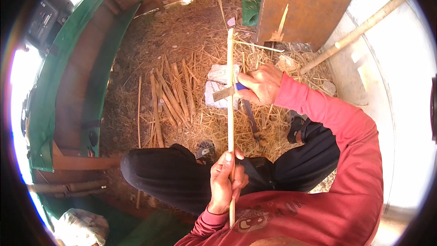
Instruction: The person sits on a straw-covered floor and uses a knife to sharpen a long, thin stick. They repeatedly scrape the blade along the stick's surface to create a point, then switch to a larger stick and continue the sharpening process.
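Note:
A long pale strip of wood or bamboo runs upright in the picture from my lap to beyond my right hand. My left hand is closed around its lower part, close to my body. In my right hand is a knife with a blue handle, mostly covered by my fingers. The blade lies across the strip, well above my left hand. A thin shaving sticks out sideways from the strip near its far end.
Split sticks lie piled on the straw-covered ground, left of pale flat pieces. A long-bladed tool rests between my feet. A brown wooden panel stands ahead. At right, a pole leans against the white wall.

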The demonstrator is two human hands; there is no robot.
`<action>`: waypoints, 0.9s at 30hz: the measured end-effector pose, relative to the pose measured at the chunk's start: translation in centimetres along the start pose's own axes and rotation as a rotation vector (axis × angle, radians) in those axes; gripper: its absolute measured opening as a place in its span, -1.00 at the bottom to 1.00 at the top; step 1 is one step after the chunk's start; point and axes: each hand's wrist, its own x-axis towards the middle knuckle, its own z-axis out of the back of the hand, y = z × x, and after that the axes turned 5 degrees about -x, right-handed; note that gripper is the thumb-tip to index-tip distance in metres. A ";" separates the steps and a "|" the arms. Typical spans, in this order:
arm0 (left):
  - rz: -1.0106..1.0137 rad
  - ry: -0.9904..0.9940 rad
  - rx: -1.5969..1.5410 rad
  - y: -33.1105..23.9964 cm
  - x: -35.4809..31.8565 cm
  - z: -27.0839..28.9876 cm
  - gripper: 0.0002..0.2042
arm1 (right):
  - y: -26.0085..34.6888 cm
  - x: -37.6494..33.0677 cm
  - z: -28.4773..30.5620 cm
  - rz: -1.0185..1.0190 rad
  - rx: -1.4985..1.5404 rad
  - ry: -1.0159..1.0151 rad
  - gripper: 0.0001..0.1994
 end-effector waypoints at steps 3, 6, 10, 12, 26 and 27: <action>-0.009 0.006 0.045 0.2 -0.4 0.2 -0.68 | -2.2 0.6 0.0 -0.162 -0.175 0.028 -0.64; -0.010 0.066 0.080 0.3 -0.4 -0.3 -0.68 | -4.7 1.1 1.6 -0.285 -0.236 -0.078 -0.60; 0.084 0.042 -0.031 0.7 0.7 -0.3 -0.66 | -6.4 0.7 0.3 -0.801 0.698 0.184 -0.39; 0.086 0.040 -0.091 0.8 0.5 0.4 -0.66 | -4.9 1.5 2.0 -0.955 0.967 0.436 -0.34; 0.057 0.036 -0.161 0.4 -0.2 0.9 -0.63 | 4.0 -1.8 -0.2 -0.043 -0.058 0.148 -0.59; 0.047 0.016 -0.147 0.4 0.0 0.9 -0.63 | 3.8 -1.5 -0.7 -0.051 -0.090 0.141 -0.58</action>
